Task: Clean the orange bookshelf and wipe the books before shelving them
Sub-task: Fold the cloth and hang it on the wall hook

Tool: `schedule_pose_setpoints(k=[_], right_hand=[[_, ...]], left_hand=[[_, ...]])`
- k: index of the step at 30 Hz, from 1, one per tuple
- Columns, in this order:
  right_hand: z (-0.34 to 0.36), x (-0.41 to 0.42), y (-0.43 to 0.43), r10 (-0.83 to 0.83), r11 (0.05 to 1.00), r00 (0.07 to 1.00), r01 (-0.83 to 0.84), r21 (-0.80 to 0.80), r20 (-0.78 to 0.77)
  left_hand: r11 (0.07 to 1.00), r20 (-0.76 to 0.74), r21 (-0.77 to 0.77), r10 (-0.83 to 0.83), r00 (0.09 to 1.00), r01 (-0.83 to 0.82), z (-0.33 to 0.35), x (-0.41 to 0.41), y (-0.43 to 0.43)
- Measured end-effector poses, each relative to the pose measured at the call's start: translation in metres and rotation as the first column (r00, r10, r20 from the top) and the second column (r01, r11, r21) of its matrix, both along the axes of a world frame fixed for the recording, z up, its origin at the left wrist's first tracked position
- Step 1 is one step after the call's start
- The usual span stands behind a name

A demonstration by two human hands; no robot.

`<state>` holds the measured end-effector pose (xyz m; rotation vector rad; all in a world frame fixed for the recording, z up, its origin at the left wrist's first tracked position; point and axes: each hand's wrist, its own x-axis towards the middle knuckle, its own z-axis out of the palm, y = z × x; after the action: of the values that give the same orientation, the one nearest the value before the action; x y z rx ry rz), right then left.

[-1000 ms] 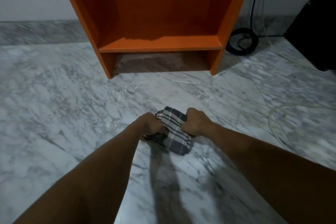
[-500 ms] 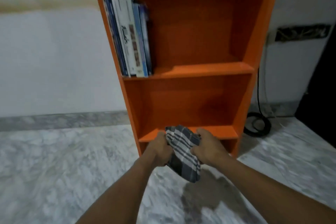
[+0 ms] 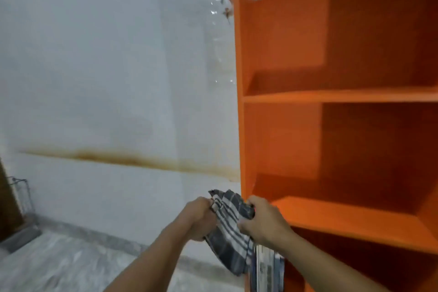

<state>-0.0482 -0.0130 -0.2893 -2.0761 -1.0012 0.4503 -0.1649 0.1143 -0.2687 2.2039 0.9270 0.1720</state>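
Head view shows both hands gripping a bunched checked cloth (image 3: 231, 225), left hand (image 3: 199, 217) and right hand (image 3: 263, 219) curled tight around it. Just right of that grip stands the orange bookshelf (image 3: 336, 96); books (image 3: 267, 268) sit directly below the right hand.

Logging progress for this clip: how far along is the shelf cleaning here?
Done: some books already stand on a lower shelf. In hand: the left hand and right hand grip the checked cloth by the orange bookshelf. Left: the upper shelves hold no books; whether they are wiped cannot be told.
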Motion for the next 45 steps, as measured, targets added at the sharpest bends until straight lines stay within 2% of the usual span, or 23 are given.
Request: schedule_pose_setpoints(k=[4, 7, 9, 12, 17, 23, 29, 31, 34, 37, 39, 41, 45], right_hand=[[0.193, -0.034, 0.054, -0.039, 0.991, 0.995, 0.025, 0.134, 0.097], [0.307, -0.058, 0.076, -0.034, 0.978, 0.989, 0.004, 0.207, 0.143], [0.359, -0.07, 0.081, -0.031, 0.972, 0.986, -0.009, 0.236, 0.162], [0.402, -0.078, 0.087, -0.045, 0.971, 0.981, -0.002, 0.239, 0.189], [0.422, -0.066, 0.109, -0.121, 0.977, 0.956, 0.066, 0.205, 0.269], [0.428, -0.028, 0.166, -0.21, 0.948, 0.96, 0.154, 0.277, 0.186], [0.431, 0.037, 0.247, -0.159, 0.905, 0.982, 0.188, 0.381, -0.106], [0.439, 0.053, 0.272, -0.122, 0.877, 0.967, 0.211, 0.432, -0.225], [0.456, 0.08, 0.312, -0.103, 0.815, 0.926, 0.288, 0.504, -0.362], [0.468, 0.104, 0.344, -0.102, 0.772, 0.9, 0.34, 0.537, -0.424], [0.475, 0.119, 0.358, -0.075, 0.717, 0.881, 0.373, 0.589, -0.467], [0.482, 0.13, 0.367, -0.047, 0.644, 0.863, 0.411, 0.645, -0.503], [0.486, 0.146, 0.385, -0.009, 0.484, 0.836, 0.483, 0.73, -0.548]], left_hand=[[0.992, 0.136, 0.087, 0.077, 0.988, -0.089, 0.191, -0.041, 0.041], [0.985, 0.254, 0.075, 0.13, 0.958, -0.154, 0.311, -0.075, 0.063], [0.977, 0.342, 0.054, 0.178, 0.923, -0.208, 0.366, -0.093, 0.073], [0.973, 0.46, -0.021, 0.214, 0.862, -0.231, 0.411, -0.109, 0.082], [0.973, 0.502, -0.134, 0.228, 0.834, -0.186, 0.419, -0.106, 0.1], [0.956, 0.498, -0.193, 0.288, 0.818, -0.219, 0.391, -0.052, 0.154], [0.94, 0.439, -0.323, 0.254, 0.862, -0.112, 0.384, 0.018, 0.219], [0.927, 0.42, -0.369, 0.235, 0.877, -0.071, 0.39, 0.04, 0.242], [0.909, 0.468, -0.416, 0.234, 0.852, -0.021, 0.4, 0.077, 0.278], [0.891, 0.479, -0.453, 0.214, 0.851, 0.031, 0.404, 0.106, 0.304], [0.853, 0.504, -0.511, 0.195, 0.842, 0.108, 0.406, 0.122, 0.318], [0.784, 0.575, -0.58, 0.2, 0.793, 0.223, 0.406, 0.137, 0.332], [0.596, 0.727, -0.584, 0.082, 0.682, 0.551, 0.398, 0.167, 0.357]])
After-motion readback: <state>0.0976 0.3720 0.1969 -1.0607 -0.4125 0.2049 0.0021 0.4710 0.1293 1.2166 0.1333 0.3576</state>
